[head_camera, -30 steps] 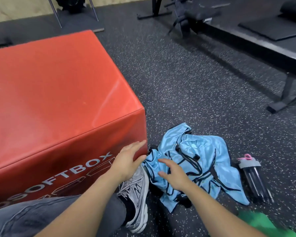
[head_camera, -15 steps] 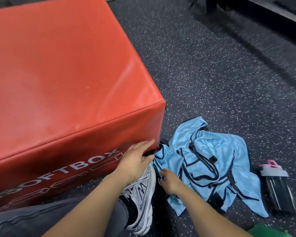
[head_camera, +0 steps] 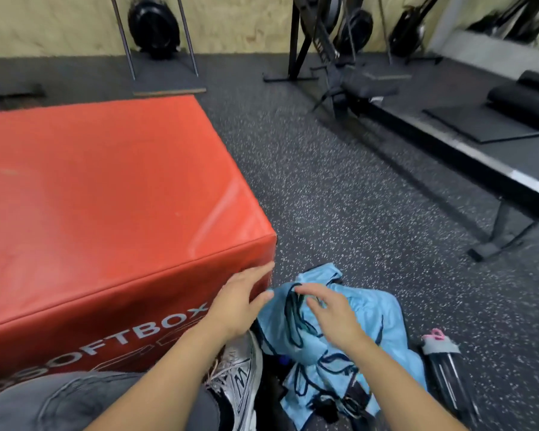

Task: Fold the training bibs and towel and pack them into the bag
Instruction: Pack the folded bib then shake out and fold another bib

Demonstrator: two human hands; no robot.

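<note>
A crumpled heap of light blue training bibs (head_camera: pixel 367 318) with dark trim lies on the speckled floor beside my shoe. My right hand (head_camera: pixel 330 312) is on top of the heap, its fingers curled into the fabric and a dark trim loop by the fingertips. My left hand (head_camera: pixel 240 301) lies flat with straight fingers against the near corner of the red soft box (head_camera: pixel 112 197), its thumb touching the bibs' left edge. Something black (head_camera: pixel 273 387) shows under the heap; I cannot tell whether it is the bag. No towel is in view.
A black bottle (head_camera: pixel 445 365) with a grey lid and pink loop lies right of the bibs. My silver shoe (head_camera: pixel 237 374) and grey trouser leg are at the bottom. A bench rail (head_camera: pixel 467 154) and gym machines stand at the right and back.
My head has lifted, so the far wall and machines show. My right hand moved from the bibs' left edge up onto the heap, which is more bunched. My left hand stays at the box corner.
</note>
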